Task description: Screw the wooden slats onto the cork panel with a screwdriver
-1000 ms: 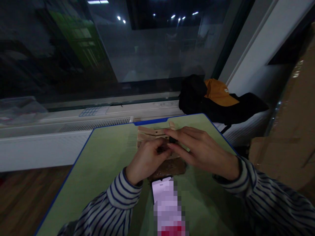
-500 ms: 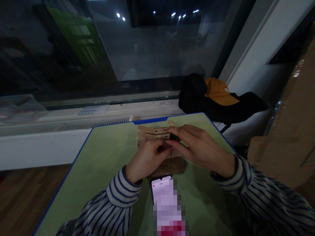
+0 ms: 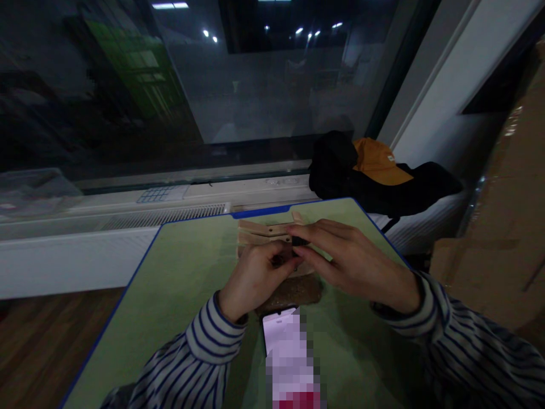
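My left hand (image 3: 258, 272) is closed, thumb and fingers together beside the pale wooden pieces (image 3: 255, 237), which have small dark holes in them. What its fingers hold is hidden. My right hand (image 3: 344, 253) reaches in from the other side, its thumb and fingers closed around a small black piece (image 3: 300, 241) whose kind I cannot make out. The two thumbs nearly meet. Below my hands lies a flat brown slab with a shiny surface (image 3: 298, 291). Closer to me, a phone (image 3: 279, 324) rests face up with its screen lit, partly pixelated.
The green table (image 3: 179, 272) has a blue edge. Behind it are a radiator (image 3: 170, 218), a white sill and a dark window. On the sill at right sit black fabric (image 3: 340, 176) and an orange cap (image 3: 381, 162). A cardboard box (image 3: 489, 244) stands to the right.
The view has tilted very slightly up. My right hand's fingers have shifted a little at the black piece; my left hand keeps nearly the same pose.
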Motion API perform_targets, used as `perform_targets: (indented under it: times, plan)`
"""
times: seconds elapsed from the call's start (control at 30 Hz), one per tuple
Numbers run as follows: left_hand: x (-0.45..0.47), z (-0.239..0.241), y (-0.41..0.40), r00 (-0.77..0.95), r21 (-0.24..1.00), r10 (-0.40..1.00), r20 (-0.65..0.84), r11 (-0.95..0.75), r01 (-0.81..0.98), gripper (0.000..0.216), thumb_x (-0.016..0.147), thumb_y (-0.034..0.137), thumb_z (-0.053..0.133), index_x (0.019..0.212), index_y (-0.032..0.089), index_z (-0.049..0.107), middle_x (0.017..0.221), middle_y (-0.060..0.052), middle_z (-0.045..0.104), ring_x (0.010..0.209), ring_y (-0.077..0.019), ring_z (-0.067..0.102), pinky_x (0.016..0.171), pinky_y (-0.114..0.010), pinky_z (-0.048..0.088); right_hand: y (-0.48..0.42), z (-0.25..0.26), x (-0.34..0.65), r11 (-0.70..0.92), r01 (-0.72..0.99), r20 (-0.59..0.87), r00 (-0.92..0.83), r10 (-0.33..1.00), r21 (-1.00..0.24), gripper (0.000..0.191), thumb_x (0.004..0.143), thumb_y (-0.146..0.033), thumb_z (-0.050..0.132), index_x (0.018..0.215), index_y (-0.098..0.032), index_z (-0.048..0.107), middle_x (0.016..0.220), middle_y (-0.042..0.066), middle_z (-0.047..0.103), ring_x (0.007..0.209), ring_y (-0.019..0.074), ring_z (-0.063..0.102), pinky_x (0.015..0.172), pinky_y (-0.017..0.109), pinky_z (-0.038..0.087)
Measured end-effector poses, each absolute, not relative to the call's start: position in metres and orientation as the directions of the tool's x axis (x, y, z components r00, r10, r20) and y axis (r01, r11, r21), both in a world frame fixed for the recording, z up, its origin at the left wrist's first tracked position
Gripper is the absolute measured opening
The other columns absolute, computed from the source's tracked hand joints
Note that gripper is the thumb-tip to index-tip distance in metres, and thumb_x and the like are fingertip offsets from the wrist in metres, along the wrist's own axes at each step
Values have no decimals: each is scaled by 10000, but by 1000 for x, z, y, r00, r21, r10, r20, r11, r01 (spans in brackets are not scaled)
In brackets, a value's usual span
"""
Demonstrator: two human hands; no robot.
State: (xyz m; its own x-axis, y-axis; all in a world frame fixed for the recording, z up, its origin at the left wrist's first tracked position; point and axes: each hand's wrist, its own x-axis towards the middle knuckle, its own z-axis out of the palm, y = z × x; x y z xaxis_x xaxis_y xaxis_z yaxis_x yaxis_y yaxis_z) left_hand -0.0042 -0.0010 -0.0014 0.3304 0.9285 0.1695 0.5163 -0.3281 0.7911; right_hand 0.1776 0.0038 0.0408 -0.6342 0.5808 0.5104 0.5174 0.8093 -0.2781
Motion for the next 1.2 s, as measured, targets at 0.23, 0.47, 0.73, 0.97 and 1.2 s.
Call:
perform_targets:
  times: [0.23, 0.47, 0.73, 0.97, 1.2]
  plan:
    - [-7, -1, -1, 378, 782, 915, 139, -336, 525, 243, 847, 334, 509, 825, 145, 660, 729, -38, 681, 652, -161, 618, 568, -250, 468, 6, 36, 178, 801, 533, 520, -618, 589, -274, 274, 897, -251, 481, 1153, -163, 524, 1019, 89, 647, 940, 193, 598, 826, 357, 493]
    - [-4, -1, -2, 384, 794, 912, 143, -337, 506, 194, 834, 278, 522, 844, 151, 667, 784, -41, 705, 692, -168, 637, 621, -258, 488, 5, 36, 178, 799, 541, 524, -616, 588, -262, 282, 895, -253, 486, 1154, -143, 513, 974, 94, 638, 913, 196, 590, 812, 351, 492]
    - [-3, -3, 0, 295, 775, 934, 203, -338, 535, 152, 786, 270, 591, 848, 159, 674, 801, -41, 717, 709, -185, 655, 648, -271, 497, 3, 40, 179, 808, 520, 514, -631, 581, -275, 287, 895, -236, 482, 1169, -156, 515, 1047, 103, 634, 977, 207, 582, 850, 377, 484]
    - [-6, -1, 0, 346, 781, 919, 189, -354, 514, 145, 810, 242, 559, 861, 167, 672, 830, -34, 719, 729, -176, 662, 659, -260, 500, 3, 37, 178, 816, 498, 501, -646, 576, -295, 319, 901, -206, 465, 1217, -180, 492, 1107, 89, 627, 992, 192, 582, 868, 363, 473]
    - [-6, 0, -2, 380, 785, 912, 156, -348, 512, 167, 835, 273, 536, 863, 170, 664, 827, -34, 711, 744, -177, 659, 661, -259, 496, 5, 35, 178, 816, 525, 515, -643, 566, -242, 281, 892, -239, 491, 1149, -130, 525, 1004, 101, 642, 904, 186, 594, 809, 330, 481]
